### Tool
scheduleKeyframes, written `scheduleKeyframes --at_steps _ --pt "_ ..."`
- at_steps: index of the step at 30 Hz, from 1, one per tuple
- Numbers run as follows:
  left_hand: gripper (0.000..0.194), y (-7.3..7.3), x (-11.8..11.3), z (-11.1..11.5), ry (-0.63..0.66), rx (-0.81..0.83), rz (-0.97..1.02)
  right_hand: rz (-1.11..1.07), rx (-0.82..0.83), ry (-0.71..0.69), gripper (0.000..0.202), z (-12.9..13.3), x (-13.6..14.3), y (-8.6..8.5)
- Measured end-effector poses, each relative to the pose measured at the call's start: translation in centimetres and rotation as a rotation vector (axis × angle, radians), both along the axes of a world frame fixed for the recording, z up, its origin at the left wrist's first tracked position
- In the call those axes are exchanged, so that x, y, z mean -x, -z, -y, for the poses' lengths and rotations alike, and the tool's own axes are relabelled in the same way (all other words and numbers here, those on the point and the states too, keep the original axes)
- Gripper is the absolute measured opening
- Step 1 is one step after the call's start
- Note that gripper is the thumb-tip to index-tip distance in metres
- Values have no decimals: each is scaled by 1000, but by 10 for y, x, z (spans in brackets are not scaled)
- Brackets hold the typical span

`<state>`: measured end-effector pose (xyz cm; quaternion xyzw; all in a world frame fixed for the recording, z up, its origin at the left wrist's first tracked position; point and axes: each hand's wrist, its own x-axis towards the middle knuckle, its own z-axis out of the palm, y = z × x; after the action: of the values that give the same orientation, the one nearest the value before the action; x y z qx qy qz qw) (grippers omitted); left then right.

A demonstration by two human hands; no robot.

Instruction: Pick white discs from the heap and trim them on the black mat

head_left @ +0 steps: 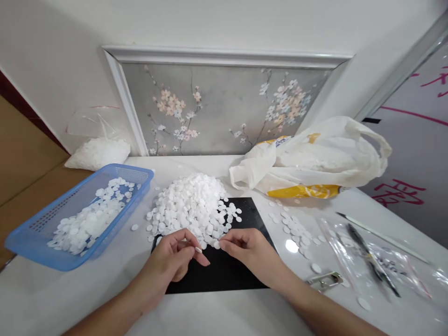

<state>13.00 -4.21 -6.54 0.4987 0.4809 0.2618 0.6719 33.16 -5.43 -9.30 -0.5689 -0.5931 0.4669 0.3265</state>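
Our left hand (178, 255) pinches a small white disc (198, 250) at its fingertips, just over the near edge of the pile of white discs (191, 200). Our right hand (250, 252) has thumb and forefinger drawn together at the same edge, touching or just beside a disc; we cannot tell whether it grips one. Between and beneath our hands lies a black mat (217, 275), its far part covered by the pile, which also spills onto the white tabletop (196, 312).

To our left, a blue basket (31, 247) holds more loose discs, and behind it a clear bag (98, 154) bulges with white pieces against the wall. To our right, scattered discs (296, 228) lie near the mat, and a metal clipper (325, 281) sits partly hidden behind our forearm. Farther right, a dark pen (371, 256) rests across clear packets, with a white stick (385, 237) alongside. Beyond these, a crumpled carrier bag (315, 158) takes up the back right corner, partly blocking our view of the framed flower panel (217, 107).
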Motion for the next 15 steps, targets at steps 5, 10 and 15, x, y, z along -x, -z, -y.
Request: scheduleKeyframes --at_steps 5,10,15 --pt "5 -2 -1 0 4 47 44 -382 216 32 22 0 -1 -3" --pt "20 -4 -3 0 15 14 10 -710 301 97 34 -4 -6 -7" --pt "19 2 -4 2 105 -503 -536 -124 -63 29 33 -6 -5 0"
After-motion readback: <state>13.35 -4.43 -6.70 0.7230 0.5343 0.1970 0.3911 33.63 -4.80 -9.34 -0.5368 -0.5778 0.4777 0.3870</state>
